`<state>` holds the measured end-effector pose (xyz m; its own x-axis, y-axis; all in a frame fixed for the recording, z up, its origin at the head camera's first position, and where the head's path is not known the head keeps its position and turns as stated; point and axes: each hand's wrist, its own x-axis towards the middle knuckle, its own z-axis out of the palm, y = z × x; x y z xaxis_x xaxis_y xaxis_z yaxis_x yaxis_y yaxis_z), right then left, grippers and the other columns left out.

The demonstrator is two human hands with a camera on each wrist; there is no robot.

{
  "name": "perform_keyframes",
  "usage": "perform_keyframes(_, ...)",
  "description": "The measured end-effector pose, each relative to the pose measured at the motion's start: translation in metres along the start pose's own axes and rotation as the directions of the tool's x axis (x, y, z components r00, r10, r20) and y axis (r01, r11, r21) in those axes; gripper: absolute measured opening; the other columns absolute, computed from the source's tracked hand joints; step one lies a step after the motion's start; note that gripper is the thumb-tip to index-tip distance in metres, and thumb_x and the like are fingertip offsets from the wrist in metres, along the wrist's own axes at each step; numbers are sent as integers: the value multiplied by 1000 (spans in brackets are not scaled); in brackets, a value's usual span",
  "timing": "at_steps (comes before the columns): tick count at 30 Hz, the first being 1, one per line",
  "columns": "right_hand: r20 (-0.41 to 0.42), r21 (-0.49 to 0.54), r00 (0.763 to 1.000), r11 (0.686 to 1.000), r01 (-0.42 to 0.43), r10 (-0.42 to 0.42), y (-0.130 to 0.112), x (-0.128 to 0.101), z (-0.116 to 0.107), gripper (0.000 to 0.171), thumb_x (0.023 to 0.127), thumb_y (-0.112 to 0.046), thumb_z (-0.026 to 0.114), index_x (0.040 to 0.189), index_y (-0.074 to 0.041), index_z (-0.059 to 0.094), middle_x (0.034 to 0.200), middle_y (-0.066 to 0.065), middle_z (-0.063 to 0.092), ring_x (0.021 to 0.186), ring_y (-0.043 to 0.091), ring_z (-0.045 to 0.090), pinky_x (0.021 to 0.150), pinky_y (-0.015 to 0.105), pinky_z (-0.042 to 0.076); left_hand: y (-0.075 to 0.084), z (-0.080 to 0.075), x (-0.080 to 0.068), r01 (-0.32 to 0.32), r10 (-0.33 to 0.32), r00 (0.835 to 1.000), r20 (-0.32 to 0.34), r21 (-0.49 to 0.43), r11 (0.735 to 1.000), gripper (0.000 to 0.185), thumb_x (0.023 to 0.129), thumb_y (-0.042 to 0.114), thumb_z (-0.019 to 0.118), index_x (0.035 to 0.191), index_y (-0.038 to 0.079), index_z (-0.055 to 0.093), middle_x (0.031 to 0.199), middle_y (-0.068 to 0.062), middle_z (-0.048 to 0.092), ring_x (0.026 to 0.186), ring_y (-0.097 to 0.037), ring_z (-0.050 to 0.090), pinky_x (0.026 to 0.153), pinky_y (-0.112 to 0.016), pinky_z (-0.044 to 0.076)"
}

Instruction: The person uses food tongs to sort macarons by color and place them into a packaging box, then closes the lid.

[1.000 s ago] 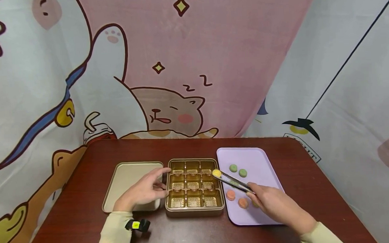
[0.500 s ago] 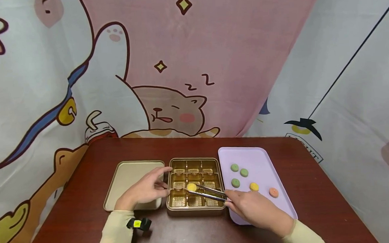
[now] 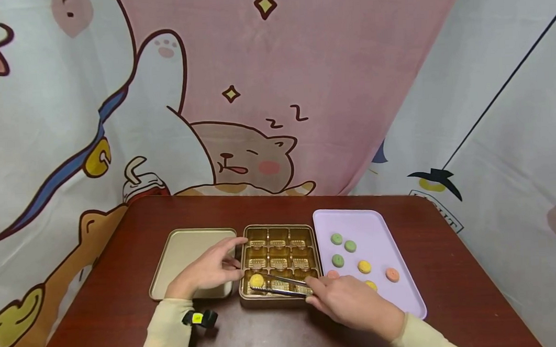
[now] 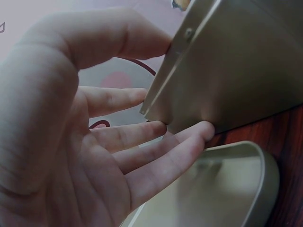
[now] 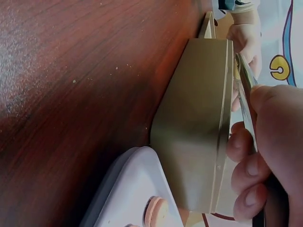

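My right hand (image 3: 353, 301) pinching metal tongs (image 3: 280, 292), yellow macaron (image 3: 257, 280) between their tips, left of my grip, at the near-left corner of the gold nine-compartment box (image 3: 277, 302), my left hand (image 3: 209, 269) spread, touching the box's left side.

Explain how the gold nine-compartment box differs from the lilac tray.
The gold metallic nine-compartment box is divided into cells; the flat lilac rectangular tray is undivided. The box has tall walls, the tray a low rim. Round green, yellow and peach macarons lie on the tray; one round yellow macaron is between slim metal tongs at the box's near-left compartment. Both sit on the reddish-brown table.
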<state>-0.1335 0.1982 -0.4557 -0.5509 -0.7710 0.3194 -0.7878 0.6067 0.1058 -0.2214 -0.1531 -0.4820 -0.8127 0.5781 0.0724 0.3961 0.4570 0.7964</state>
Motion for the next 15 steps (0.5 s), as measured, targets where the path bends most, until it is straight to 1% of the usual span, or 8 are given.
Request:
perform_keyframes(6, 35, 30, 999, 999, -37, 36, -1, -1, -3, 28, 103, -30, 67, 116, -7, 61, 82, -5, 64, 63, 13, 64, 48, 30, 53, 1, -1, 0, -2, 2, 1000, 2, 0, 1000, 79, 88, 9, 79, 157, 2, 41, 154, -24, 47, 101, -23, 72, 90, -33, 62)
perform_keyframes(10, 46, 38, 997, 997, -60, 58, -1, -1, -3, 30, 104, -32, 66, 119, -7, 61, 83, -4, 64, 60, 13, 63, 47, 29, 52, 1, -1, 0, 1, -1, 1000, 1, -2, 1000, 79, 88, 9, 79, 157, 3, 42, 154, -23, 47, 102, -23, 72, 90, -31, 62)
perform_keyframes(13, 41, 37, 997, 997, -71, 70, -1, -2, -3, 29, 104, -34, 67, 115, -8, 60, 81, -6, 61, 57, 12, 60, 45, 28, 50, 1, 0, 0, 6, -6, 1000, 0, -5, 1000, 79, 88, 9, 79, 157, 3, 42, 154, -23, 47, 102, -23, 72, 90, -31, 62)
perform_keyframes(15, 36, 36, 996, 996, -79, 78, -1, -3, -3, 28, 103, -35, 69, 111, -10, 59, 78, -8, 57, 53, 11, 56, 43, 27, 46, 1, 0, 0, 11, -11, 1000, -1, -6, 1000, 79, 88, 9, 79, 157, 3, 42, 154, -22, 47, 102, -24, 72, 90, -32, 62)
